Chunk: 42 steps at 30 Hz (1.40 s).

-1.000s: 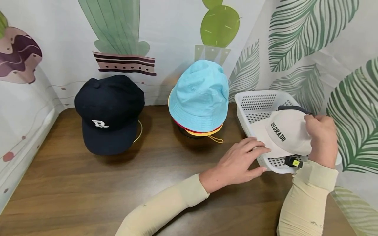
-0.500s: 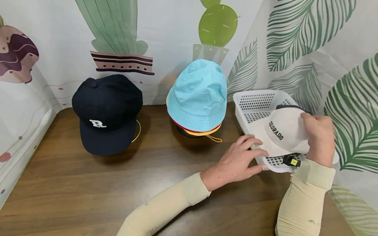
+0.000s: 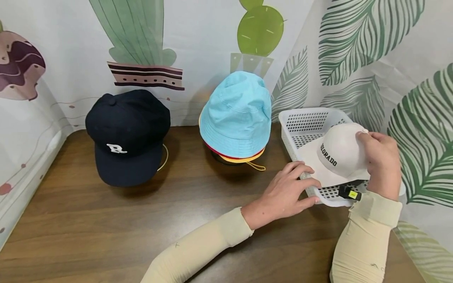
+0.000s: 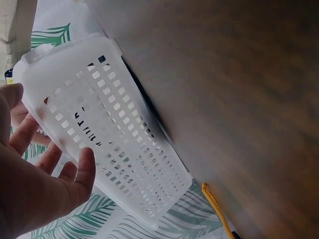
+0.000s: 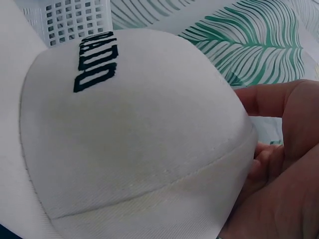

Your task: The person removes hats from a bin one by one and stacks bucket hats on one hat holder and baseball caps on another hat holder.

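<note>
A white baseball cap lettered COLORADO sits tilted over the white plastic basket, its brim toward the left. My right hand pinches the back of its crown, thumb on top; the right wrist view shows the cap up close with fingers partly hidden behind it. My left hand rests at the basket's near left rim, fingers spread and slightly bent near the brim. In the left wrist view those fingers lie along the outside of the perforated basket wall.
A navy cap with a white R hangs on a stand at the left. In the middle, a light blue bucket hat tops a red and yellow-edged stack. A yellow cord dangles beside it. Patterned cloth backs the wooden table.
The white cap's crown has risen and rounded out in my right hand. A dark edge seen behind it earlier is now covered. My left hand stays nearly still at the basket.
</note>
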Each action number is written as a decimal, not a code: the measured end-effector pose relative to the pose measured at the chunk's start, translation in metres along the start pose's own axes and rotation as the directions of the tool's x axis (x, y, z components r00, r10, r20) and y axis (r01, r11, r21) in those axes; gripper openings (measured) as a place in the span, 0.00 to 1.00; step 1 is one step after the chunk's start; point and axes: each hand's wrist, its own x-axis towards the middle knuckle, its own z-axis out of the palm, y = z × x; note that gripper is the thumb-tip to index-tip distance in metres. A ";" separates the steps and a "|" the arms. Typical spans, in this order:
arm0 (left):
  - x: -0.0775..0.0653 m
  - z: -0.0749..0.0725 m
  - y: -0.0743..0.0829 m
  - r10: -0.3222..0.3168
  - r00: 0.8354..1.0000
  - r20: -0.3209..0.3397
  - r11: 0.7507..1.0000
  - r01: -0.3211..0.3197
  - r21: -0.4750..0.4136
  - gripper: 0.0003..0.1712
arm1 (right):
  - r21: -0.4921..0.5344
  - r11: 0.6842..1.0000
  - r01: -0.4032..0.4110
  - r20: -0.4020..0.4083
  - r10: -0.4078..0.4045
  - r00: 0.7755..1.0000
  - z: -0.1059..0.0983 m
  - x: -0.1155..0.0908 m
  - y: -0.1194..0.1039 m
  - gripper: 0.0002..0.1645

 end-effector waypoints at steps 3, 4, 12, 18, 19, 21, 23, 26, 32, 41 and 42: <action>-0.001 -0.001 -0.001 -0.001 1.000 0.008 1.000 0.001 -0.002 0.18 | 0.020 1.000 -0.006 -0.017 0.006 1.000 0.003 0.001 -0.002 0.37; -0.001 -0.001 -0.001 -0.004 1.000 0.009 1.000 0.004 -0.003 0.18 | 0.030 1.000 -0.004 -0.022 0.005 1.000 0.004 0.001 -0.002 0.37; -0.002 -0.004 -0.003 -0.018 1.000 0.010 1.000 0.018 -0.012 0.18 | 0.043 0.997 0.067 -0.031 -0.065 0.997 0.009 0.000 -0.012 0.35; -0.002 -0.004 -0.003 -0.017 1.000 0.003 1.000 0.017 0.007 0.19 | 0.035 0.988 0.151 -0.043 -0.150 0.988 0.011 -0.007 -0.020 0.25; -0.002 -0.004 -0.003 -0.016 1.000 0.002 1.000 0.016 0.009 0.18 | 0.052 0.986 0.158 -0.046 -0.156 0.987 0.010 -0.009 -0.021 0.23; -0.002 -0.004 -0.002 -0.012 1.000 -0.001 1.000 0.012 0.008 0.18 | 0.109 0.980 0.169 -0.057 -0.164 0.985 0.009 -0.014 -0.023 0.17; -0.002 -0.003 -0.002 -0.008 1.000 -0.004 1.000 0.008 0.008 0.18 | 0.186 0.966 0.181 -0.079 -0.169 0.982 0.006 -0.019 -0.025 0.11; -0.001 -0.003 -0.001 -0.004 1.000 -0.006 1.000 0.004 0.008 0.18 | 0.276 0.939 0.206 -0.134 -0.174 0.976 0.003 -0.027 -0.029 0.05; -0.001 -0.001 0.000 -0.003 1.000 -0.011 1.000 0.003 0.015 0.17 | 0.410 0.866 0.287 -0.270 -0.186 0.945 0.001 -0.045 -0.040 0.07; -0.001 -0.001 0.000 0.000 1.000 -0.005 1.000 0.000 0.011 0.17 | 0.570 0.699 0.431 -0.391 -0.230 0.891 -0.001 -0.064 -0.047 0.07; -0.001 -0.001 0.000 -0.001 1.000 -0.004 1.000 0.001 0.010 0.17 | 0.568 0.688 0.451 -0.406 -0.242 0.881 -0.001 -0.066 -0.048 0.07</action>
